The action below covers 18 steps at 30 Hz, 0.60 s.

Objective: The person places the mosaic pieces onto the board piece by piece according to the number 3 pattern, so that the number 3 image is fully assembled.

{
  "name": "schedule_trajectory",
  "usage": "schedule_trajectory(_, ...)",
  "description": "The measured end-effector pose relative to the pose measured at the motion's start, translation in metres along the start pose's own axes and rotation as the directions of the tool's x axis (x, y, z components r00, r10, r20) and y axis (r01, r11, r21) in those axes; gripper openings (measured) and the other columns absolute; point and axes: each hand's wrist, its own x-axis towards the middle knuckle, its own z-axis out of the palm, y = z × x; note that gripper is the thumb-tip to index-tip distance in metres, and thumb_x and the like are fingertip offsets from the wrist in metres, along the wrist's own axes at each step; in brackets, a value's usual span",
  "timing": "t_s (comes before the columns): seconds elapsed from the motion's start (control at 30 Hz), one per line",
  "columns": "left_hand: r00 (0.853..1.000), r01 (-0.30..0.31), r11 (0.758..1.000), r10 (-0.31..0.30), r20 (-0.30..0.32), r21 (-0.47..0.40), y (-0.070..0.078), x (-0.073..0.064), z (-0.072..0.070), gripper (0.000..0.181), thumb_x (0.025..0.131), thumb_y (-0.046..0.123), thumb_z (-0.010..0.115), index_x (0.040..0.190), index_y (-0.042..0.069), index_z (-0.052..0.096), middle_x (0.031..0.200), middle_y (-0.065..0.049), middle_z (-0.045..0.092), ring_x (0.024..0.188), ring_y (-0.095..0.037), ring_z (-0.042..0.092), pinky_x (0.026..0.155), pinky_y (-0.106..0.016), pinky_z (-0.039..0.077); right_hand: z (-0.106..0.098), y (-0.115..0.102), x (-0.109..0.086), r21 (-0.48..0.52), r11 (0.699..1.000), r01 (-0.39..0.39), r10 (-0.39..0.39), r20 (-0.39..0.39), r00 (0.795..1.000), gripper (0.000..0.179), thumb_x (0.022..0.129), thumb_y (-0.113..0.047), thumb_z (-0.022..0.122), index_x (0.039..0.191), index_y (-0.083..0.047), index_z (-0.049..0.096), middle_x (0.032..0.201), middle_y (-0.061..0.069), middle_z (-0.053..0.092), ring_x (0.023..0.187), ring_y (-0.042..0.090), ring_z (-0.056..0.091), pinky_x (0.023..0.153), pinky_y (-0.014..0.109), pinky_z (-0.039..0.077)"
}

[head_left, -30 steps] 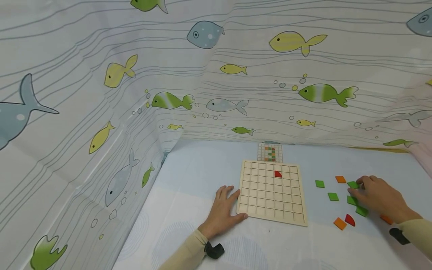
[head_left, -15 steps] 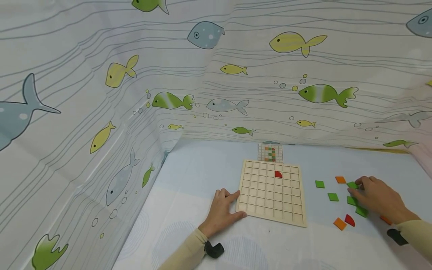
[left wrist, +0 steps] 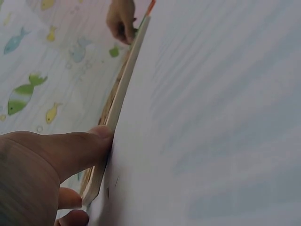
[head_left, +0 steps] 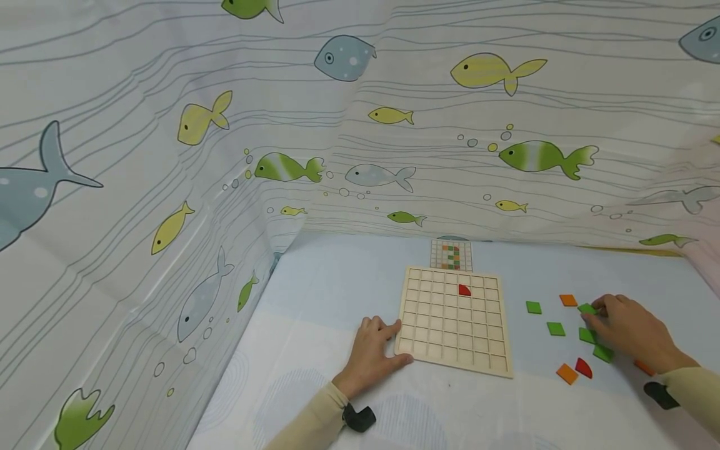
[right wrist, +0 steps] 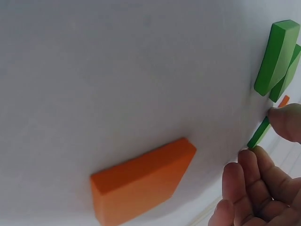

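Observation:
A pale wooden grid board (head_left: 439, 337) lies flat in the head view, with a red quarter-circle tile (head_left: 464, 290) in one upper cell. My left hand (head_left: 368, 356) holds the board by its near left corner, thumb on the front edge and a finger at the left side. In the left wrist view the thumb (left wrist: 89, 146) presses that edge. To the board's right, my right hand (head_left: 638, 331) pinches a green square tile (head_left: 586, 308) low at the tabletop. The right wrist view shows this green tile (right wrist: 259, 133) between thumb and fingertips.
Around my right hand lie several loose tiles: green (head_left: 555, 329), orange (head_left: 567, 374) and one red quarter circle (head_left: 584, 367). A small printed pattern card (head_left: 451, 255) sits behind the board. A fish-print sheet (head_left: 337, 137) hangs at the back and left.
My left fingers have drawn in from a spread pose and curled at the board's corner. The green tile has tilted slightly in my right fingers; that hand has hardly moved.

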Motion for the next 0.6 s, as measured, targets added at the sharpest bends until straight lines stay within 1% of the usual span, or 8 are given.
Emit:
schedule_trajectory(0.13, 1.0, 0.009, 1.0, -0.009, 0.014, 0.014, 0.0017, -0.0003, -0.0001, 0.075, 0.083, 0.043, 0.089, 0.142, 0.003, 0.067, 0.094, 0.001, 0.051, 0.086, -0.007, 0.029, 0.077, -0.022, 0.028, 0.001, 0.0013, -0.0006, 0.01, 1.0, 0.016, -0.016, -0.002, 1.0, 0.043, 0.094, -0.024, 0.075, 0.11, 0.014, 0.065, 0.1, 0.031, 0.066, 0.09, 0.047, 0.063, 0.072, 0.06, 0.054)
schedule_trajectory(0.23, 1.0, 0.02, 1.0, -0.02, 0.02, 0.011, 0.0021, -0.0003, -0.0002, 0.075, 0.083, 0.043, 0.089, 0.143, 0.003, 0.066, 0.094, 0.002, 0.051, 0.087, -0.008, 0.028, 0.078, -0.022, 0.028, 0.0026, 0.0023, -0.0017, 0.018, 0.999, 0.042, -0.042, -0.02, 0.999, 0.04, 0.095, -0.023, 0.074, 0.109, 0.014, 0.066, 0.098, 0.029, 0.066, 0.088, 0.045, 0.063, 0.072, 0.059, 0.054)
schedule_trajectory(0.43, 1.0, 0.015, 1.0, -0.015, 0.011, -0.008, 0.002, -0.0007, -0.0002, 0.075, 0.083, 0.043, 0.089, 0.142, 0.003, 0.066, 0.094, -0.001, 0.053, 0.087, -0.009, 0.028, 0.079, -0.023, 0.027, 0.0055, 0.0041, -0.0021, 0.034, 0.997, 0.072, -0.07, -0.052, 0.996, 0.038, 0.098, -0.02, 0.072, 0.11, 0.016, 0.064, 0.095, 0.027, 0.066, 0.085, 0.04, 0.063, 0.071, 0.057, 0.054)
schedule_trajectory(0.6, 1.0, 0.016, 1.0, -0.016, 0.007, -0.012, 0.0023, -0.0011, -0.0004, 0.076, 0.082, 0.043, 0.09, 0.142, 0.003, 0.066, 0.093, -0.001, 0.053, 0.086, -0.008, 0.028, 0.078, -0.023, 0.027, 0.0072, 0.0052, -0.0007, 0.019, 0.994, 0.104, -0.103, -0.044, 0.994, 0.035, 0.097, -0.014, 0.072, 0.108, 0.019, 0.062, 0.092, 0.027, 0.063, 0.082, 0.037, 0.059, 0.073, 0.057, 0.054)
